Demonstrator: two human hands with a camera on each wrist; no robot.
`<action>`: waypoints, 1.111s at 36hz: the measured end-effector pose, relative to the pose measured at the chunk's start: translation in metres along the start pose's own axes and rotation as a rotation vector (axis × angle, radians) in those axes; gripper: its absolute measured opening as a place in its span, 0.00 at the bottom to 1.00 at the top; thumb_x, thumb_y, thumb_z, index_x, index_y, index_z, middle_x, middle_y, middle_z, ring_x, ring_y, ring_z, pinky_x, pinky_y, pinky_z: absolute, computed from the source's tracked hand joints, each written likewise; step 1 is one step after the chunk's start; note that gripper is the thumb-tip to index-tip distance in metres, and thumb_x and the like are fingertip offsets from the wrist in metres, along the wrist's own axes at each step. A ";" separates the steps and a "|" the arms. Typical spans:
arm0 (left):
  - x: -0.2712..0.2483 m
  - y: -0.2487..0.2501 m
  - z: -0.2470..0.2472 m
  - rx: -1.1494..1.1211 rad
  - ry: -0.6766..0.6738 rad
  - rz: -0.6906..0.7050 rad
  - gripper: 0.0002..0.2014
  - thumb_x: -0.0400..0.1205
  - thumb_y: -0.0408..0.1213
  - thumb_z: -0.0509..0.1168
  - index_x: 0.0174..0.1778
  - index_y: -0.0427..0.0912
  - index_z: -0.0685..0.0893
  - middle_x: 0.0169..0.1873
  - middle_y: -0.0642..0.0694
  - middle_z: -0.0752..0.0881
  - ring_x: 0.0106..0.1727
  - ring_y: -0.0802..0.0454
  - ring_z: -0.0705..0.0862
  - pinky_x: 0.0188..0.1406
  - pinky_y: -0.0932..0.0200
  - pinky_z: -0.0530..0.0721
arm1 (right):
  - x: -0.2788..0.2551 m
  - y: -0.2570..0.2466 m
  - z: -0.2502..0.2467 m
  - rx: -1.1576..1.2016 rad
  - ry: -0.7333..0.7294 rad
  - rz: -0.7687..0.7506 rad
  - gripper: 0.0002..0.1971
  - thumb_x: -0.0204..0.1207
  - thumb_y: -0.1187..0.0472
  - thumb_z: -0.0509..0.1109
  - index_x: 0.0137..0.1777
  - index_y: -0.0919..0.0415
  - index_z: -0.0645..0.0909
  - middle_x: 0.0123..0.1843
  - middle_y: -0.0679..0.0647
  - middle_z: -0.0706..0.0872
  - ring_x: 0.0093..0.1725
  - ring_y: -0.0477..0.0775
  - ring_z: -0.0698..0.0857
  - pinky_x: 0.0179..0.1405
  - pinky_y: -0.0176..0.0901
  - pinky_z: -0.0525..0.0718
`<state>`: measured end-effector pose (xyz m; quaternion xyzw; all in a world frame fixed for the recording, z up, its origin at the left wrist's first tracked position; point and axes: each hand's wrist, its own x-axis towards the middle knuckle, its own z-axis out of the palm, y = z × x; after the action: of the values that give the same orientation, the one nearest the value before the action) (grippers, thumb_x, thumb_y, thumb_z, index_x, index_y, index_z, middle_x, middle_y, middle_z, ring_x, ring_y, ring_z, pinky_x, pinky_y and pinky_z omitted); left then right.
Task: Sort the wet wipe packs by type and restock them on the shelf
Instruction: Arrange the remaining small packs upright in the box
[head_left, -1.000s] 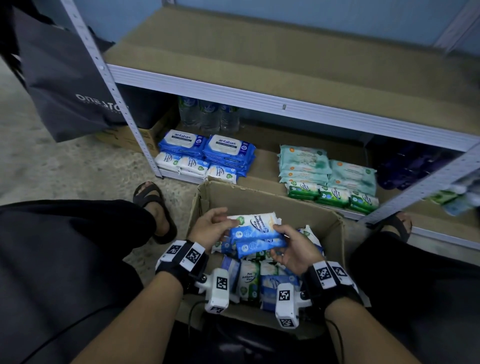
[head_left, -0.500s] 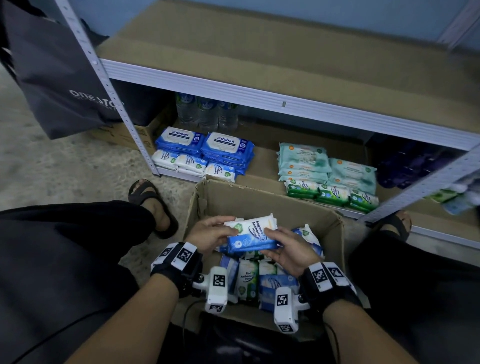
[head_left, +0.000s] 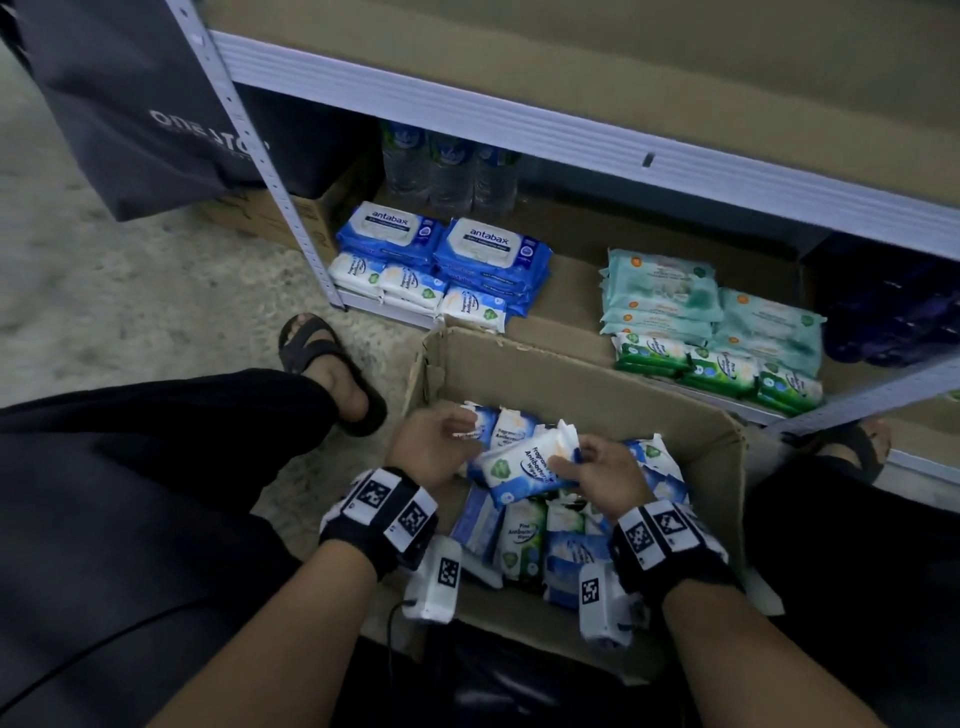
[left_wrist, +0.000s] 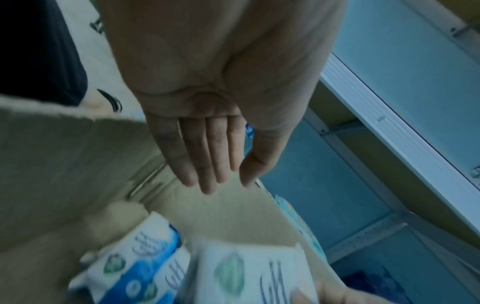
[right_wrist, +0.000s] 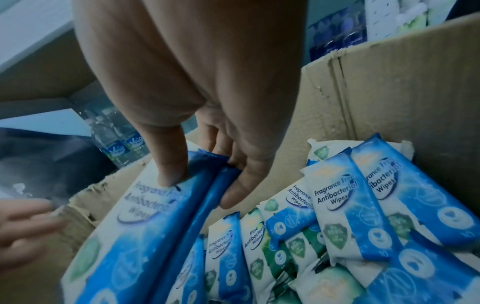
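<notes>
While blur hides the labels low in the left wrist view, the left hand (left_wrist: 207, 115) has let go.
Straight fingers (left_wrist: 207, 156) now; the right hand (head_left: 602, 470) alone pinches the blue wipe packs (head_left: 524, 462).

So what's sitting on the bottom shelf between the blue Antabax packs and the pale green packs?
Nothing: in the head view, bare brown shelf board separates the Antabax packs from the pale green packs.

Shop stockroom – we think.
We see metal shelving (head_left: 597, 140) with sorted wipe packs (head_left: 488, 254), bottled water (head_left: 447, 166), carton (head_left: 587, 384) on concrete floor.
</notes>
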<state>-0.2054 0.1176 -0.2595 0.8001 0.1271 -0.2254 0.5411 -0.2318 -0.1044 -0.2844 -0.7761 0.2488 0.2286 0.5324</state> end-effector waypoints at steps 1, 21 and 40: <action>0.003 0.001 -0.007 0.004 0.051 0.041 0.12 0.76 0.16 0.70 0.54 0.25 0.85 0.42 0.40 0.85 0.43 0.52 0.83 0.38 0.76 0.81 | 0.003 -0.002 0.001 -0.066 -0.013 -0.019 0.08 0.75 0.61 0.79 0.52 0.58 0.86 0.54 0.50 0.89 0.53 0.50 0.85 0.59 0.53 0.84; 0.078 -0.044 -0.057 0.124 0.101 0.010 0.22 0.80 0.45 0.69 0.72 0.53 0.78 0.63 0.51 0.87 0.64 0.51 0.84 0.66 0.45 0.82 | 0.109 -0.060 0.094 -0.467 -0.307 -0.254 0.12 0.76 0.65 0.76 0.56 0.66 0.81 0.52 0.56 0.85 0.51 0.53 0.81 0.43 0.38 0.72; 0.088 -0.054 -0.071 -0.096 -0.082 -0.012 0.22 0.77 0.43 0.70 0.67 0.63 0.79 0.66 0.61 0.83 0.68 0.57 0.81 0.68 0.42 0.81 | 0.164 -0.036 0.167 -1.075 -0.137 -0.441 0.14 0.81 0.56 0.68 0.63 0.57 0.85 0.58 0.64 0.87 0.55 0.68 0.86 0.50 0.54 0.85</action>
<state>-0.1376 0.1998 -0.3251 0.7626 0.1202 -0.2550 0.5823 -0.0979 0.0400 -0.4150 -0.9542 -0.1045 0.2564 0.1138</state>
